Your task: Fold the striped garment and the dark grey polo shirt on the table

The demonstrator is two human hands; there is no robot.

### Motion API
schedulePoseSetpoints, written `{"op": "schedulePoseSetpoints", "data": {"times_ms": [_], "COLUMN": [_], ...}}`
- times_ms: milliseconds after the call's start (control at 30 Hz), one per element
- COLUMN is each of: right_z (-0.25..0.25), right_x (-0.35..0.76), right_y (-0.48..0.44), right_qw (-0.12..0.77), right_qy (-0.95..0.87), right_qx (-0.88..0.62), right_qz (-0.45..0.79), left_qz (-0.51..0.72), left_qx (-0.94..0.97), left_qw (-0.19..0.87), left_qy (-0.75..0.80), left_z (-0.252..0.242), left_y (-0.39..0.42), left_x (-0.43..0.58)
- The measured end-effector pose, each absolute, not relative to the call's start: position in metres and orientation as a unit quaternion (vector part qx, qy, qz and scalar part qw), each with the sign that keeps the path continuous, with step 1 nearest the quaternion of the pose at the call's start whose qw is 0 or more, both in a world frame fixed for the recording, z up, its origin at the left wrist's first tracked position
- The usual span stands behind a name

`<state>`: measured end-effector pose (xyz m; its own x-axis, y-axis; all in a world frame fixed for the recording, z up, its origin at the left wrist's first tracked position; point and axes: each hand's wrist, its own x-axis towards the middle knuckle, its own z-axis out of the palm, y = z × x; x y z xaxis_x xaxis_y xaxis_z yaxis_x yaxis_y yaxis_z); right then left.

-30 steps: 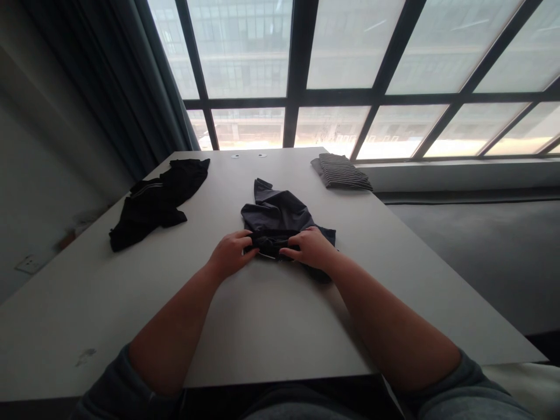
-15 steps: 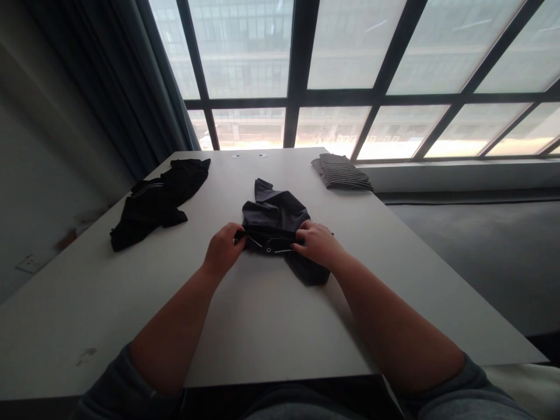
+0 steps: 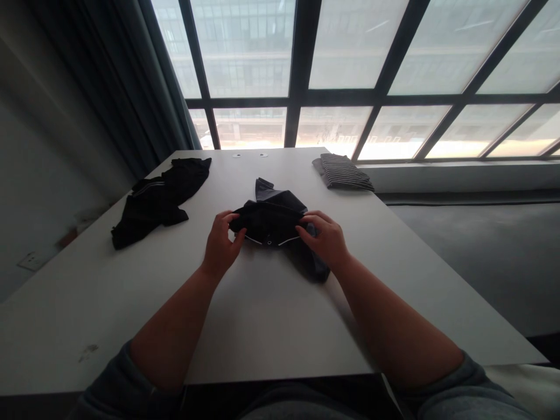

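Note:
A crumpled pair of dark grey shorts [image 3: 286,200] lies mid-table, with its black waistband toward me. A small pale ring and white lines mark the near edge of the band. At the band's left end is my left hand [image 3: 221,240], fingers on the far edge and thumb on the near one. My right hand [image 3: 324,238] grips the right end in the same way. Between the hands the waist opening is spread, showing its dark inside. One part of the cloth hangs out beneath my right hand, and another part points toward the window.
On the white table [image 3: 271,326], a black garment [image 3: 153,204] lies loosely spread at the left. A folded striped garment [image 3: 347,172] sits near the far right corner. Beyond the table are a window [image 3: 249,52] and a dark curtain [image 3: 126,70].
My fingers have moved away from my thumbs, pushing the waistband's far edge toward the window. The waist opening, earlier pressed narrow, now gapes wider. The other garments stay put.

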<state>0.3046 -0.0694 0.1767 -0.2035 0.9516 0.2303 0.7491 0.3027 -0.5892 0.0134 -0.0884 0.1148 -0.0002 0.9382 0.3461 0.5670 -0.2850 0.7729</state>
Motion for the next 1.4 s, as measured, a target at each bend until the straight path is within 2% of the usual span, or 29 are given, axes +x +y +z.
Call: {"op": "schedulePoseSetpoints", "data": {"times_ms": [233, 433, 500, 667, 833, 967, 1133, 1400], "right_z": [0.165, 0.155, 0.156, 0.155, 0.152, 0.156, 0.155, 0.147], "right_x": [0.301, 0.305, 0.305, 0.307, 0.307, 0.304, 0.304, 0.313], "right_y": [-0.073, -0.071, -0.069, -0.067, -0.073, -0.076, -0.077, -0.073], "right_qw": [0.319, 0.268, 0.251, 0.294, 0.257, 0.258, 0.22, 0.245], "right_qy": [-0.716, -0.688, -0.698, -0.68, -0.636, -0.627, -0.644, -0.642], "right_qx": [-0.564, -0.557, -0.558, -0.561, -0.602, -0.591, -0.585, -0.607], "right_qz": [0.259, 0.381, 0.373, 0.371, 0.409, 0.436, 0.441, 0.399], "left_qz": [0.44, 0.426, 0.421, 0.391, 0.393, 0.409, 0.379, 0.363], "left_qx": [0.659, 0.59, 0.565, 0.553, 0.541, 0.528, 0.54, 0.524], "left_qw": [0.224, 0.308, 0.349, 0.399, 0.44, 0.466, 0.526, 0.525], "left_qy": [0.567, 0.613, 0.618, 0.619, 0.599, 0.58, 0.537, 0.564], "left_z": [0.115, 0.108, 0.107, 0.103, 0.102, 0.105, 0.111, 0.113], "left_y": [-0.09, -0.092, -0.092, -0.089, -0.089, -0.091, -0.093, -0.088], "left_x": [0.016, 0.017, 0.016, 0.013, 0.015, 0.019, 0.019, 0.016]}}
